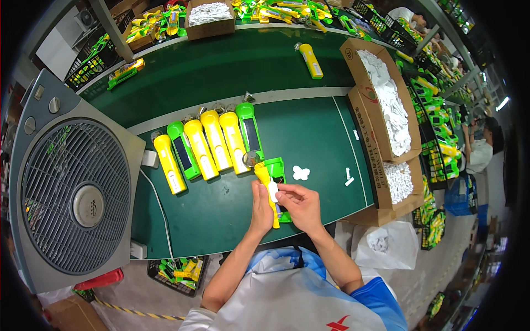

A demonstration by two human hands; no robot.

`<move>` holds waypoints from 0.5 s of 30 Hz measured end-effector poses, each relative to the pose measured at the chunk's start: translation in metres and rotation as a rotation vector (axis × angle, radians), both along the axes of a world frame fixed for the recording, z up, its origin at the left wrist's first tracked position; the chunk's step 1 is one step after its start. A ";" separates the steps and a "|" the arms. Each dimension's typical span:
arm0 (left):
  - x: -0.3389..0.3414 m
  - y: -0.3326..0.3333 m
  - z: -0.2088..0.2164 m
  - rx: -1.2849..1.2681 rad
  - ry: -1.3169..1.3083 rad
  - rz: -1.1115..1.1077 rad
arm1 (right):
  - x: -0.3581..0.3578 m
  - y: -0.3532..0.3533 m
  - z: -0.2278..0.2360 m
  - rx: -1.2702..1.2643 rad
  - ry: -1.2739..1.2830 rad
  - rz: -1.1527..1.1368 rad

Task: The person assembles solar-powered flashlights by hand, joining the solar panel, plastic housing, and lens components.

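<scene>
My left hand [260, 214] is closed around a yellow flashlight casing [261, 173], held on edge near the table's front. With its fingers pinched, my right hand [303, 208] presses a small white piece [273, 191] against the casing's side. Just behind, a green casing [275, 164] lies partly hidden by my hands. Left of them stretches a row of flashlights, yellow ones [201, 150] and green ones [250, 128], with lamp heads at the far end. A clump of white pieces [301, 173] rests right of my hands.
A large grey fan [83, 193] stands at the left, its white cable [160, 201] crossing the table edge. Cardboard boxes [364, 124] of white parts line the right. Beyond runs a green conveyor belt [221, 63] carrying a yellow flashlight [311, 60]. Black crates [433, 146] hold more casings.
</scene>
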State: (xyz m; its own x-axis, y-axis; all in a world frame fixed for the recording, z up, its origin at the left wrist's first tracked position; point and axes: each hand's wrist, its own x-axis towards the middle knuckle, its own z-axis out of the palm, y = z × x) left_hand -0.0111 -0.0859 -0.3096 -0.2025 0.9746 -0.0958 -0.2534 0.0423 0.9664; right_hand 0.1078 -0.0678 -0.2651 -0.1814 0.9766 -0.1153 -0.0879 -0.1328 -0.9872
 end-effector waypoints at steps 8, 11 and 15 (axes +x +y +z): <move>-0.001 0.000 0.005 0.011 0.017 -0.030 | 0.005 0.006 0.000 0.105 -0.135 0.034; -0.002 0.001 0.006 0.003 0.021 -0.049 | 0.005 0.009 0.003 0.021 -0.099 0.056; -0.004 0.003 0.003 -0.047 0.041 -0.070 | 0.003 0.008 0.003 -0.127 0.096 0.033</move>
